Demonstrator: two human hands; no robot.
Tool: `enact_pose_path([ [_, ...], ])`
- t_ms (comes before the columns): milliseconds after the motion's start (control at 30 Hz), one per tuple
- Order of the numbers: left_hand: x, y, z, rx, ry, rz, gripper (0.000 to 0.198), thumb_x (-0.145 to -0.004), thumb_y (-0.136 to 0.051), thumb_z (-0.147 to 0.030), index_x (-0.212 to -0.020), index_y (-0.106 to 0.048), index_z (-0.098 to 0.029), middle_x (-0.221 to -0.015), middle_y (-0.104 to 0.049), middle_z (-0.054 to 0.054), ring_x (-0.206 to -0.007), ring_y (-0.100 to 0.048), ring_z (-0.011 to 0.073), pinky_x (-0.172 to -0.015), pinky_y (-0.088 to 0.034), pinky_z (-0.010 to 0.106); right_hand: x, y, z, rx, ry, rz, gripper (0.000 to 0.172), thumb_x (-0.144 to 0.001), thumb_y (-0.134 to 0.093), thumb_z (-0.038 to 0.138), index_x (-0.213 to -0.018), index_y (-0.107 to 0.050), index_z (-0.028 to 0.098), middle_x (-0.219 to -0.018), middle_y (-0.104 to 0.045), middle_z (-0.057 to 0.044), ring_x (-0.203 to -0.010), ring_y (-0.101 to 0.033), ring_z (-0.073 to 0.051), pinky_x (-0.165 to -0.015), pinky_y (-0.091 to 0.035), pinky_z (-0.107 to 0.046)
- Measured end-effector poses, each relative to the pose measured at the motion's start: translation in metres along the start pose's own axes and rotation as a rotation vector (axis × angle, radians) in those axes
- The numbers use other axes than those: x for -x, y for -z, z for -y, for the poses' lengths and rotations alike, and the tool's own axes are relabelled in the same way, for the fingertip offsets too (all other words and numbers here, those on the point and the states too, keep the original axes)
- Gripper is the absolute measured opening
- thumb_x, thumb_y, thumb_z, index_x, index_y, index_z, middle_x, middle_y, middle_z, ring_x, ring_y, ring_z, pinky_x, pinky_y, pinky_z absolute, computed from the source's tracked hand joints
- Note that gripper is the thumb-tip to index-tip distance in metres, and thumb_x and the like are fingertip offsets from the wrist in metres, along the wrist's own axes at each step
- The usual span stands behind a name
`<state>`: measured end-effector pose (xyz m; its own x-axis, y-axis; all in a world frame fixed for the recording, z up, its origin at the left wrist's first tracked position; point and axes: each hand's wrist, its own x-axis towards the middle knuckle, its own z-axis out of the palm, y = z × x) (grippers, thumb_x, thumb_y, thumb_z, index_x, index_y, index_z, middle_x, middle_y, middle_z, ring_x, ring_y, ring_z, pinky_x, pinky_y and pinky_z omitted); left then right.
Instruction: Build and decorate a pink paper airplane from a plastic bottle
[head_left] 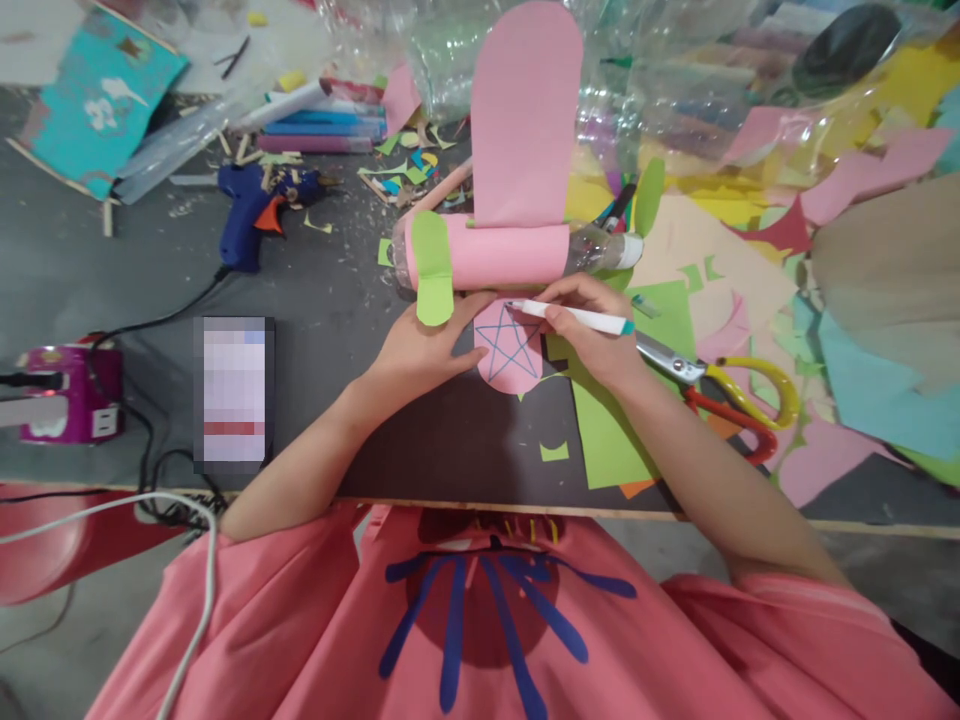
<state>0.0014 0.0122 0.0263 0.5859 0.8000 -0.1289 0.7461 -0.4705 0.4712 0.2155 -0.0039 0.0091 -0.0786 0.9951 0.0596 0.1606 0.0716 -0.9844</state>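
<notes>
Head: right fingers (574, 287) hold one marker (592, 319), seemingly touching one pink disc (510, 346).

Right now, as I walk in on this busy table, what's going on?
A person's right hand holds a slim white marker with a teal end, its tip by the top of a blue five-pointed star drawn on a small rounded pink paper piece. The left hand is at that piece's left edge. Just beyond lies a clear plastic bottle wrapped in pink paper. A dark blue glue gun lies off to the left.
</notes>
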Motion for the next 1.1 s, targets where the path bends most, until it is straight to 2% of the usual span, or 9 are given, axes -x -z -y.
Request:
enact_pose_path([
  [233,-0.0011,0.0012,-0.0013,0.003,0.033,0.02,0.058,-0.083,-0.059,-0.032,-0.137,-0.045,-0.018,-0.109,-0.065,0.008,-0.097,-0.06,0.0214,-0.091,-0.047,0.034,-0.0013,0.0043,0.0015,0.026,-0.017,0.051,0.021,-0.079,-0.066,0.041,-0.081,-0.064,0.02,-0.072,-0.068,0.0,-0.063,-0.062,-0.011,-0.057,-0.048,-0.024],
  [600,0.0009,-0.0011,0.001,0.02,-0.011,-0.013,0.057,-0.083,-0.057,-0.032,-0.137,-0.045,-0.017,-0.117,-0.064,0.009,-0.106,-0.058,0.0212,-0.096,-0.045,0.033,0.0009,0.0013,0.0079,0.077,-0.048,0.072,0.021,-0.079,-0.066,0.043,-0.08,-0.064,0.022,-0.072,-0.069,-0.001,-0.064,-0.064,-0.014,-0.059,-0.053,-0.027],
  [1100,0.0007,-0.0008,0.0011,0.012,-0.011,-0.006,0.055,-0.085,-0.055,-0.033,-0.137,-0.045,-0.016,-0.121,-0.062,0.01,-0.104,-0.058,0.0208,-0.098,-0.043,0.035,0.0047,0.003,0.0096,0.096,-0.03,0.133,0.021,-0.079,-0.067,0.042,-0.078,-0.067,0.02,-0.069,-0.069,-0.001,-0.057,-0.06,-0.011,-0.051,-0.046,-0.023],
])
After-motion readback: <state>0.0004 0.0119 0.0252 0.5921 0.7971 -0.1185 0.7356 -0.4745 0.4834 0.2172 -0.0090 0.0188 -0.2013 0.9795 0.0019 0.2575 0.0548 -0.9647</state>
